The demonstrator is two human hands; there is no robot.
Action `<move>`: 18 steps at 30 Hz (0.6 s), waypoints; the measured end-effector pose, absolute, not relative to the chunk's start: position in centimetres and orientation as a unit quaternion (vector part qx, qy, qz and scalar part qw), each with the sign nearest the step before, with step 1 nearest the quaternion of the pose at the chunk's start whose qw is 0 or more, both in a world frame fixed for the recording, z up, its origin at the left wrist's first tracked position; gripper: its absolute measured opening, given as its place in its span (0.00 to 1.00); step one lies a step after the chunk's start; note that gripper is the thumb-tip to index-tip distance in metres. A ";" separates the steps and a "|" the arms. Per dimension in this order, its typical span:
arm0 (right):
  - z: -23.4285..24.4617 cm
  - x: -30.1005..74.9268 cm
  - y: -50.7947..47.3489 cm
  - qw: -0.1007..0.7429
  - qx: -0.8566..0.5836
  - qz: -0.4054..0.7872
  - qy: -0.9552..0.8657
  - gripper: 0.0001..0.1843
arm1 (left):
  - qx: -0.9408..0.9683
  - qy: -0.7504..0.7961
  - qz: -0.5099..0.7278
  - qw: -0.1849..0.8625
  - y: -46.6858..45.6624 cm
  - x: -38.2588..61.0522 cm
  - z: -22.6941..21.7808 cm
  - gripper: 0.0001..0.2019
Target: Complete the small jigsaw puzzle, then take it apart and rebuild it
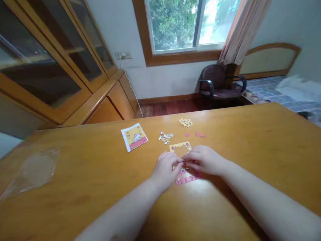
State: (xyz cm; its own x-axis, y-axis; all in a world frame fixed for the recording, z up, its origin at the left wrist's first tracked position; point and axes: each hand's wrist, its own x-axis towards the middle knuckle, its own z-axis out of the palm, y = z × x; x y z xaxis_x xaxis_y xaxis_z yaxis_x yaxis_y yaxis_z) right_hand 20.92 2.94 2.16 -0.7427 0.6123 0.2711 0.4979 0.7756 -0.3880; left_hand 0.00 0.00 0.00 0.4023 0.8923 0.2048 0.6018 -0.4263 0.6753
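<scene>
A small, partly built jigsaw (181, 147) lies on the wooden table (75, 187), with a yellow frame section at its far side and a red section (185, 177) near me. My left hand (165, 169) and my right hand (205, 160) meet over its middle. Both have fingers curled and pinched together at a small puzzle piece (184, 163). Which hand holds the piece is hard to tell. Loose pieces lie beyond: a white pile (165, 137), a yellow pile (186, 122) and a few pink ones (198, 135).
A reference picture card (134, 136) lies to the left of the puzzle. A clear plastic bag (32, 170) rests at the table's left. Wooden cabinets (57, 67) stand on the left; a dark chair (220, 83) and a bed (281, 90) are beyond the table.
</scene>
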 end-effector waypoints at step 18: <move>4.3 21.4 2.9 0.061 -0.413 0.125 -0.900 0.09 | 0.800 0.477 0.265 0.249 -0.1 0.0 0.7 0.05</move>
